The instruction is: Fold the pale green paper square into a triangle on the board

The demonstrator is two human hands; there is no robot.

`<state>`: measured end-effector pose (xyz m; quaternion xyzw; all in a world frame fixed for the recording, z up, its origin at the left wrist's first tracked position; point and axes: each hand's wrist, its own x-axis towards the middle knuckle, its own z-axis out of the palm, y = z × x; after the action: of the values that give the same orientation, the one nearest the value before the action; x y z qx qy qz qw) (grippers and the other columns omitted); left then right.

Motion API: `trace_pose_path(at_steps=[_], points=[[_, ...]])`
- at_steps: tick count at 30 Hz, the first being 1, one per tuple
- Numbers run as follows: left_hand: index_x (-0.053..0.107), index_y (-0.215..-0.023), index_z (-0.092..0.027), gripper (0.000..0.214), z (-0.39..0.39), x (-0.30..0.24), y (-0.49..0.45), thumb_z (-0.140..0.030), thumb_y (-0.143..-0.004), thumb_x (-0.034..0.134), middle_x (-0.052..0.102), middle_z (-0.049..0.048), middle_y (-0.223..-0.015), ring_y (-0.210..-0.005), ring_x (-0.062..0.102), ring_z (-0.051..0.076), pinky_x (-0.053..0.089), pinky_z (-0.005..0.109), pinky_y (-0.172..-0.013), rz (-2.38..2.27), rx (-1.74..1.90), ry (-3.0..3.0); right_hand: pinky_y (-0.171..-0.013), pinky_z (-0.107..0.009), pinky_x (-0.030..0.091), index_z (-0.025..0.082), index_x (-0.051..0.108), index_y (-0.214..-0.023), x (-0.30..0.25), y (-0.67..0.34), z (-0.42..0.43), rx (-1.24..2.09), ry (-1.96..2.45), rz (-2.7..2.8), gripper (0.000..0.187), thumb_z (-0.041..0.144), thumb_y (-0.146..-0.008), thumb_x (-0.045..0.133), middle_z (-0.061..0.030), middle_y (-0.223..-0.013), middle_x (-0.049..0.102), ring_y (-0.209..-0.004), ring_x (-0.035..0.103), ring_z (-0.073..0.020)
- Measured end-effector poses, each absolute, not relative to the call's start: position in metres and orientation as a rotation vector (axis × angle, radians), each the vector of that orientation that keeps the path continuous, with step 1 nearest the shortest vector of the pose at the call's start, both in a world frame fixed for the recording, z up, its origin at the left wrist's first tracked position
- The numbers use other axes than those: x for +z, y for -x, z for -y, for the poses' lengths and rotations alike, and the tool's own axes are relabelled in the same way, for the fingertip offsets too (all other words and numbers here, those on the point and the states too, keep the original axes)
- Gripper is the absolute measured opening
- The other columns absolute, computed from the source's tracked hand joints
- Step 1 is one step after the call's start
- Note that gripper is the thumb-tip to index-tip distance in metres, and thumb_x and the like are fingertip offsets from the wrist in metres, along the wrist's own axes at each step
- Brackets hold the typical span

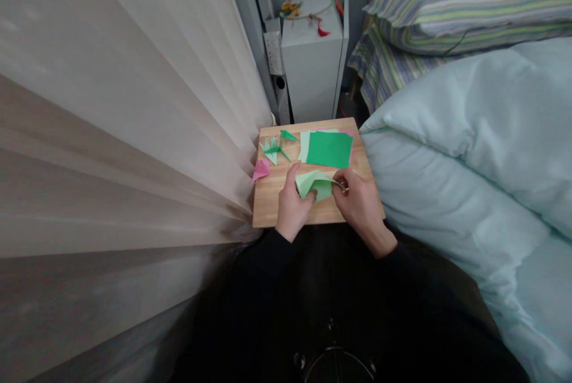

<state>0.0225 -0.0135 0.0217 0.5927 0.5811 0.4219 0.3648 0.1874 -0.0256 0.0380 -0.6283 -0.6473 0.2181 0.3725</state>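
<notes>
Between my two hands is a light green sheet of origami paper (316,183), bent and partly folded, just above the front of a small wooden table (268,207). My left hand (292,207) grips its left side, thumb at the lower edge. The fingers of my right hand (360,201) pinch its right corner. Behind the hands lies a stack of paper sheets (329,149), dark green on top, with light green and pink edges showing. Folded green paper pieces (273,149) rest at the back left, and a pink folded piece (261,170) lies at the left edge.
A pale curtain (179,133) hangs close along the table's left side. To the right, a bed with a light blue quilt (447,180) and striped pillows (469,2) presses near the table. A white cabinet (310,67) with small ornaments on top stands behind.
</notes>
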Motion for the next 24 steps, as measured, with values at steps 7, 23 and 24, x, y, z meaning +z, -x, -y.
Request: trace_pose_path(at_steps=[7, 23, 24], points=[[0.056, -0.147, -0.026, 0.062, 0.014, 0.041, -0.037, -0.046, -0.091, 0.069, 0.061, 0.0079, -0.15, -0.142, 0.054, 0.033, 0.043, 0.048, -0.119, -1.058, 1.113, -1.301, -0.063, -0.041, 0.06, 0.023, 0.056, -0.106, 0.035, -0.19, 0.019, 0.903, 1.635, 1.201, 0.028, 0.027, -0.078, 0.061, -0.0045, -0.079, 0.074, -0.067, 0.072, -0.0268], [0.071, -0.1, -0.019, 0.03, 0.005, 0.033, -0.056, -0.032, -0.075, 0.079, 0.074, 0.0047, -0.103, -0.094, 0.068, 0.02, 0.056, 0.029, -0.079, -1.08, 1.061, -0.837, -0.07, -0.043, 0.056, 0.026, 0.052, -0.092, 0.026, -0.203, 0.018, 0.766, 1.599, 1.375, 0.004, 0.027, -0.089, 0.054, -0.0066, -0.084, 0.068, -0.08, 0.068, -0.029], [0.072, -0.099, -0.018, 0.029, 0.004, 0.031, -0.057, -0.03, -0.074, 0.079, 0.074, 0.005, -0.1, -0.093, 0.067, 0.02, 0.056, 0.029, -0.081, -1.081, 1.034, -0.866, -0.072, -0.042, 0.055, 0.026, 0.051, -0.091, 0.026, -0.202, 0.018, 0.764, 1.592, 1.399, 0.004, 0.025, -0.088, 0.053, -0.0064, -0.084, 0.068, -0.081, 0.068, -0.0288]])
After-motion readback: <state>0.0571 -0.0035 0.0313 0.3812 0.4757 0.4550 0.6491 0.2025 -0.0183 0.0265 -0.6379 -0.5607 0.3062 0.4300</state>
